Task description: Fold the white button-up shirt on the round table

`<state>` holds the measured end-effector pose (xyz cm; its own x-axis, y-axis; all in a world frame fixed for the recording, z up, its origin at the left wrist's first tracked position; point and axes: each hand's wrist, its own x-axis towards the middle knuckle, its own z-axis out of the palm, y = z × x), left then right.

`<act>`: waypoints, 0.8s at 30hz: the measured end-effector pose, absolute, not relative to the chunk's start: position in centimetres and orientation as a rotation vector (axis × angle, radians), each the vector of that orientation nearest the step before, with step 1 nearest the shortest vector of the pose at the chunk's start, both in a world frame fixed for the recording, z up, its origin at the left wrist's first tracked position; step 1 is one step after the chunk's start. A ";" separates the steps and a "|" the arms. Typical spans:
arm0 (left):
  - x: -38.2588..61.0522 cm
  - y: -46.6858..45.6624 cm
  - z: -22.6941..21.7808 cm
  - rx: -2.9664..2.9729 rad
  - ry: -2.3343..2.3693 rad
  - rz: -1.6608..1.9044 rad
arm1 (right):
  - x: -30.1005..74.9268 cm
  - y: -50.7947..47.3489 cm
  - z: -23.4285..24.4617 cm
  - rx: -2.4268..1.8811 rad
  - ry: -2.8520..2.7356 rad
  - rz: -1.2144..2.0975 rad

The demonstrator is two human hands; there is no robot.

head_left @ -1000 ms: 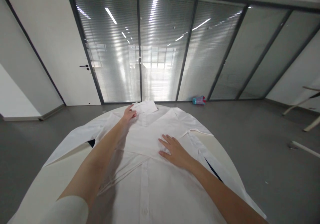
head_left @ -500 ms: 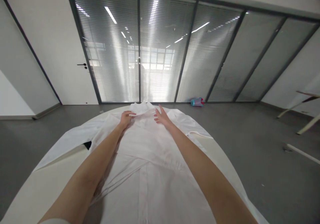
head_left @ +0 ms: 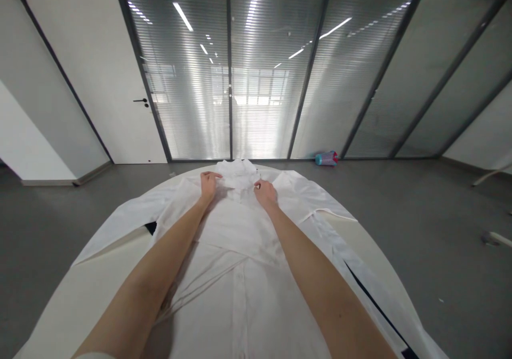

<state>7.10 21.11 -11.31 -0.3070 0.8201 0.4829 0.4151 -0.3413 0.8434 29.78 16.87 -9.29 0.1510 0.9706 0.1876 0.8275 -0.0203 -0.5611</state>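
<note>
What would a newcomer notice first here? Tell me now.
A white button-front shirt lies spread on a curved white table. The left hand and right hand are at its collar. Behind, a glass wall with blinds fills the view, with a small blue-and-pink container on the floor.

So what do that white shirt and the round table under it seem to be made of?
The white shirt looks like light woven cotton or similar, matte, with soft creases. The round table looks like pale laminate or paint, smooth and even; what lies beneath that surface doesn't show.
</note>
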 end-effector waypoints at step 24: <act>9.3 19.3 -11.7 2.346 2.072 0.324 | 28.0 15.0 -8.9 -2.071 -2.190 0.250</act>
